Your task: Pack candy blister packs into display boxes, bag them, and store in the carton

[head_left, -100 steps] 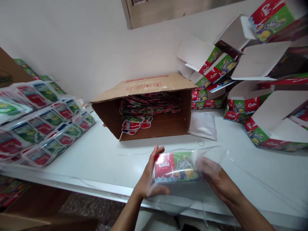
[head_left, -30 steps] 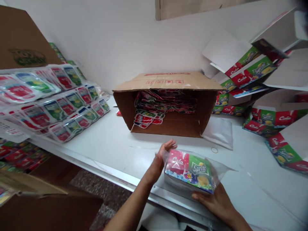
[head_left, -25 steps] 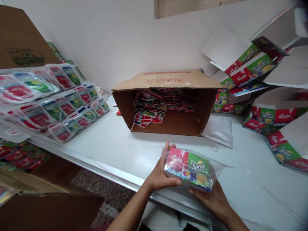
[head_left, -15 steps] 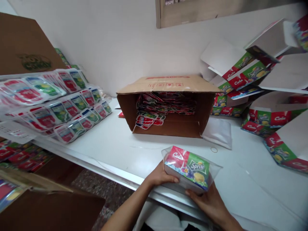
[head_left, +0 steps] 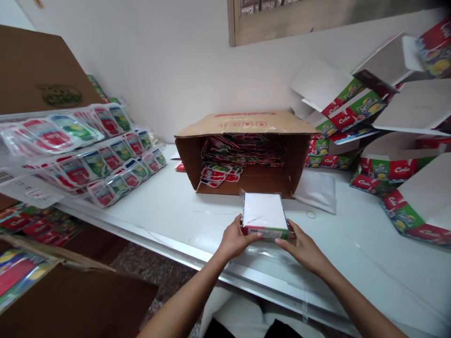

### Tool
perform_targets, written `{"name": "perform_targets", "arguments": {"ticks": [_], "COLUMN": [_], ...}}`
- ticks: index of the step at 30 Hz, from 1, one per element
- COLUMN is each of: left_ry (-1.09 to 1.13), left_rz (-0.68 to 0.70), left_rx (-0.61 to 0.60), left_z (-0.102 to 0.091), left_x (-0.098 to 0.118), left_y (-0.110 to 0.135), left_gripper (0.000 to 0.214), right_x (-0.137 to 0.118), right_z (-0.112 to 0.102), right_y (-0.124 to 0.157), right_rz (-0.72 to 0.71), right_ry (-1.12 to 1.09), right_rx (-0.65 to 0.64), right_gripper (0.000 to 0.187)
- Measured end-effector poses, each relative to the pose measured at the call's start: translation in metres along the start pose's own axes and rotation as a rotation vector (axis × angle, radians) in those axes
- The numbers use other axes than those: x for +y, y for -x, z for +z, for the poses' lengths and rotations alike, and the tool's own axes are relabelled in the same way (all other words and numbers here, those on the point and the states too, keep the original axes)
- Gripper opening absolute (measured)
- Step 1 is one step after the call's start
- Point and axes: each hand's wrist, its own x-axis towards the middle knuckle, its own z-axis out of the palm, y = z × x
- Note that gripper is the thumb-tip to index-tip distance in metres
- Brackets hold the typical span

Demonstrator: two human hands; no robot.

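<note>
Between my hands is a small candy box [head_left: 265, 210] in a clear plastic bag, its plain white face turned up and a red and green printed side toward me. My left hand [head_left: 237, 238] grips its left side, thumb along the near edge. On the right side my right hand [head_left: 299, 246] grips it the same way. Loose clear film sticks out from the near side of the box, over the white table [head_left: 207, 225]. Just beyond stands an open carton [head_left: 246, 123] on its side, holding many red and green sachets [head_left: 243, 152].
Strips of packed sachets [head_left: 105, 159] are stacked at the left. Open printed boxes [head_left: 391, 169] pile up at the right. Flat clear bags [head_left: 315, 190] and a rubber band [head_left: 310, 214] lie right of the carton. Another carton [head_left: 77, 300] stands below the table edge.
The bagged box has turned from its Cola and Sprite printed face to its white face. Both hands have moved it forward, closer to the carton.
</note>
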Motion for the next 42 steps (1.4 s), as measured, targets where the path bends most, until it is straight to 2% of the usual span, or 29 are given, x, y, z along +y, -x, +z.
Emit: {"name": "perform_targets", "arguments": {"ticks": [3,6,9,13,14,17,20,24,27,31,33,35,40,42], "left_ry": [-0.323,-0.416,-0.437,-0.462,-0.477,-0.526,-0.552,-0.553,-0.559,-0.438,-0.374,-0.341,-0.287,-0.299], "left_rz": [0.023,0.028,0.064,0.213,0.237,0.246,0.275,0.342,0.347,0.238,0.164,0.136,0.140,0.136], "left_rx": [0.123,0.177,0.167,0.066,0.052,0.088,0.131,0.134,0.214,0.351,0.342,0.328,0.376,0.454], "left_z": [0.013,0.017,0.012,0.006,0.006,0.007,0.005,0.003,0.007,0.014,0.016,0.020,0.034,0.035], "left_x": [-0.003,-0.004,-0.005,-0.005,-0.005,-0.007,-0.014,-0.025,-0.029,-0.030,-0.028,-0.026,-0.022,-0.022], "left_y": [0.004,0.005,0.008,0.013,0.014,0.016,0.017,0.024,0.035,0.042,0.040,0.037,0.041,0.043], "left_gripper": [0.047,0.038,0.040,0.029,0.026,0.026,0.027,0.026,0.031,0.027,0.053,0.064,0.054,0.056], "right_x": [0.004,0.007,0.011,0.005,0.001,-0.010,-0.017,-0.021,-0.025,-0.027,-0.027,-0.028,-0.026,-0.021], "right_z": [0.009,0.007,0.000,-0.003,-0.002,0.006,0.014,0.018,0.021,0.030,0.034,0.036,0.036,0.036], "right_y": [0.000,0.002,0.008,0.009,0.006,-0.006,-0.016,-0.015,-0.009,-0.006,-0.007,-0.008,-0.006,-0.006], "right_rz": [-0.063,-0.172,-0.297,-0.479,-0.538,-0.701,-0.756,-0.774,-0.762,-0.763,-0.789,-0.813,-0.823,-0.789], "right_ry": [0.441,0.728,0.786,0.761,0.744,0.708,0.681,0.652,0.663,0.633,0.595,0.566,0.529,0.519], "right_rx": [0.084,0.149,0.213,0.548,0.576,0.444,0.366,0.417,0.452,0.423,0.395,0.366,0.409,0.419], "right_gripper": [0.035,0.034,0.036,0.036,0.040,0.039,0.029,0.020,0.016,0.018,0.020,0.024,0.028,0.025]}}
